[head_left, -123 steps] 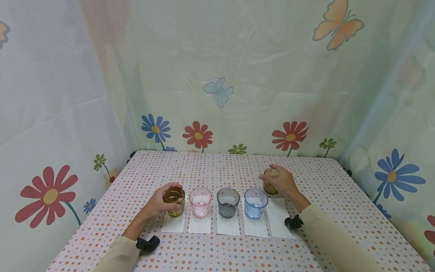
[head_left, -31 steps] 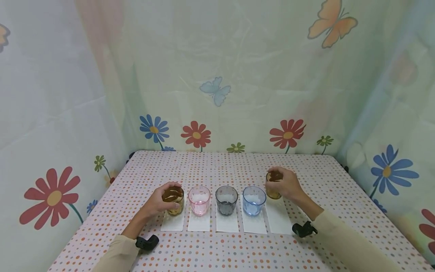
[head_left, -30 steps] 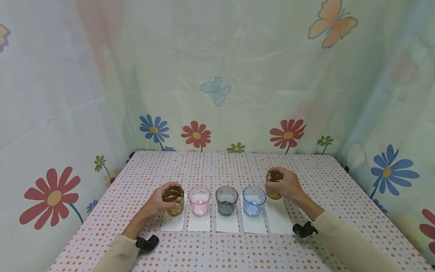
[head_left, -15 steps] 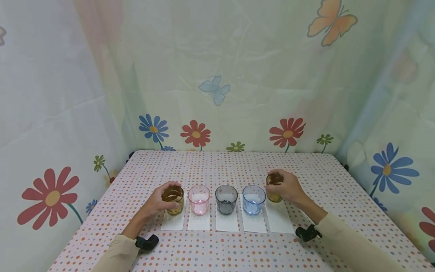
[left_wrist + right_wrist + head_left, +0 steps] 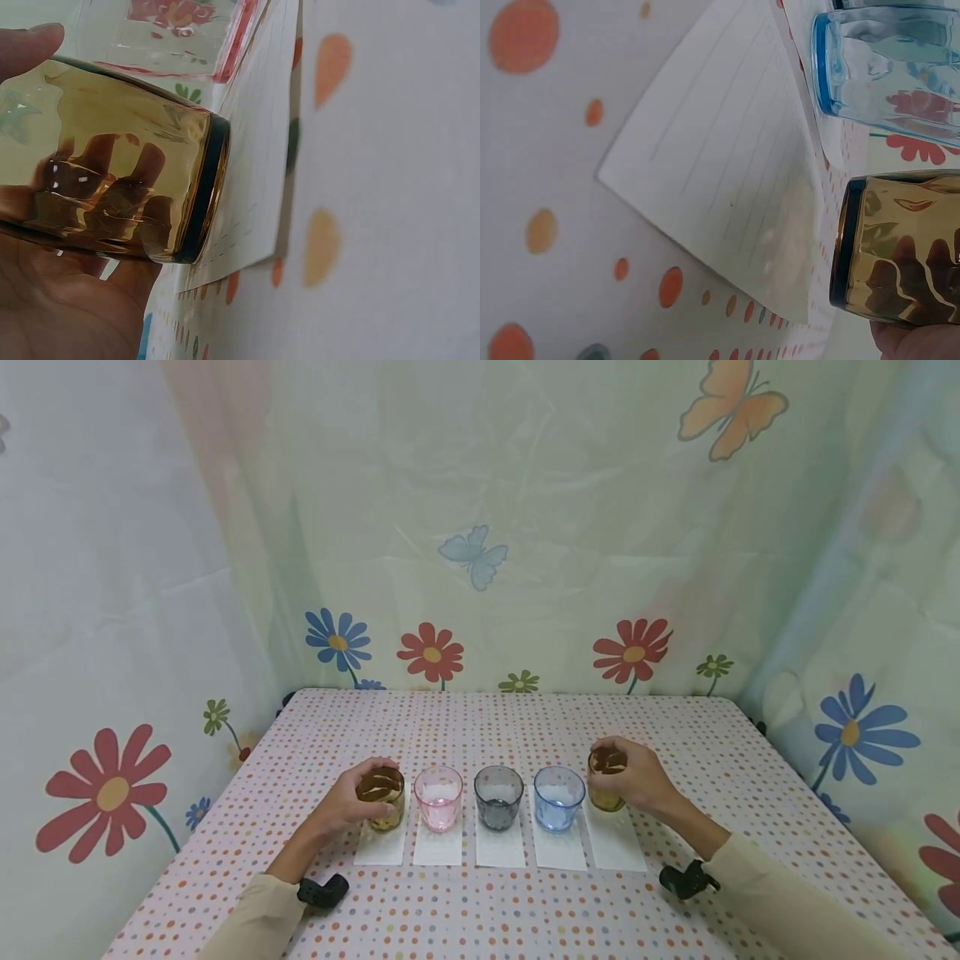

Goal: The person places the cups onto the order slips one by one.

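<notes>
My left hand [image 5: 343, 803] grips an amber glass [image 5: 387, 819] by its sides, rim up, over the leftmost paper slip [image 5: 378, 853]. In the left wrist view the fingers show through this amber glass [image 5: 120, 161], and its base is at the paper. At the right end of the row, my right hand [image 5: 643, 781] holds a second amber glass [image 5: 607, 798], upright, at the far end of the rightmost paper slip [image 5: 619, 847]. The right wrist view shows that glass [image 5: 904, 247] beyond the lined paper [image 5: 720, 165]; whether its base touches anything I cannot tell.
Between the hands stand a pink glass [image 5: 438, 802], a grey glass [image 5: 498, 802] and a blue glass [image 5: 558, 802], each on a paper slip. The dotted tablecloth [image 5: 465, 910] covers the table. A flowered curtain [image 5: 540, 610] rises behind and at both sides.
The right hand's amber glass looked bottom-up about four seconds ago; now its rim faces up. Since then it has come slightly nearer, towards the rightmost slip. The left hand keeps its hold.
</notes>
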`<state>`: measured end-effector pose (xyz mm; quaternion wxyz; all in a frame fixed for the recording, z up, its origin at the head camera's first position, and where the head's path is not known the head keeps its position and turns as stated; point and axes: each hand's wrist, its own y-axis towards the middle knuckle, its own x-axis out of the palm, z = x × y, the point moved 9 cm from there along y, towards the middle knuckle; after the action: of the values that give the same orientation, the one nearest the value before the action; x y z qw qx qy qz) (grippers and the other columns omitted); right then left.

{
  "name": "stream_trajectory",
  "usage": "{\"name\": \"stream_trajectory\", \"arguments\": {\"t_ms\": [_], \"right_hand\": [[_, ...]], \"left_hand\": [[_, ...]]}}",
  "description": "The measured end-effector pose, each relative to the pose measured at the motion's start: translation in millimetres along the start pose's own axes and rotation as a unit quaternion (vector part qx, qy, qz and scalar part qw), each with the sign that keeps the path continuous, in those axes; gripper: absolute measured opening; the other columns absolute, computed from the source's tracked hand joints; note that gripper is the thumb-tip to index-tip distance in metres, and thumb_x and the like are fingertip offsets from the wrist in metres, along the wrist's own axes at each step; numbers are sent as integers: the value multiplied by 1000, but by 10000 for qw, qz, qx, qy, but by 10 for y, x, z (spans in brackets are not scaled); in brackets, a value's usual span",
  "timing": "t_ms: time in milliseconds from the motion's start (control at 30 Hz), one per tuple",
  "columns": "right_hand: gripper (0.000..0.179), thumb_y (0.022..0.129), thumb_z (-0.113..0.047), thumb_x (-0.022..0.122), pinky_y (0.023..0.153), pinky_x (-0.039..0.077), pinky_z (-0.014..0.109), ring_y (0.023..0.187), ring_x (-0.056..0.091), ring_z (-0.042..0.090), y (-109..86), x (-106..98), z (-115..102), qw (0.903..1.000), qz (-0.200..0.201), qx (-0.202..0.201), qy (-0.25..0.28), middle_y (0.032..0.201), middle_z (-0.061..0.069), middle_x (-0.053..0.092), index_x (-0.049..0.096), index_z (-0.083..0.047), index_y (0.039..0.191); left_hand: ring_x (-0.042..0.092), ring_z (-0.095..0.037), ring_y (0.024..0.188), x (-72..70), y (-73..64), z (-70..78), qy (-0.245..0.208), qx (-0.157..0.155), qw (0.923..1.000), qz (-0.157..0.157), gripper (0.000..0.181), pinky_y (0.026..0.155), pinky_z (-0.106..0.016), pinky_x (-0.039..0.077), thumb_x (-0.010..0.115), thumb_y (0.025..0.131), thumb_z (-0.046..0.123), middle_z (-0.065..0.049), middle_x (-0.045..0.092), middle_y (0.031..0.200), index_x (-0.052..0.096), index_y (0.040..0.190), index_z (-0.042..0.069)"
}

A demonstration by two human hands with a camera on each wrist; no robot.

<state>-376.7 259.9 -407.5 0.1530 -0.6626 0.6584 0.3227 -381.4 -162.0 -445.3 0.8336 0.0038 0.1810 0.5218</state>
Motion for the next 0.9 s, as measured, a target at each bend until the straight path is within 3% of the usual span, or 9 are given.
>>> {"name": "stream_trajectory", "arguments": {"t_ms": [400,900], "right_hand": [[50,81,-16,80,82,55,39,102,65,31,-103,34,77,9996,-240,79,155,110,14,67,60,1,123],[53,80,-14,82,87,54,44,104,64,31,-184,79,158,9988,-303,264,273,112,13,67,58,1,125]], "left_hand": [[57,-41,123,1,-5,20,29,113,9999,7,68,108,-61,41,77,81,10,-22,60,128,46,139,-8],[57,-40,124,-3,-2,-22,13,93,10000,16,68,108,-59,42,77,81,9,-22,60,129,46,140,-8]]}}
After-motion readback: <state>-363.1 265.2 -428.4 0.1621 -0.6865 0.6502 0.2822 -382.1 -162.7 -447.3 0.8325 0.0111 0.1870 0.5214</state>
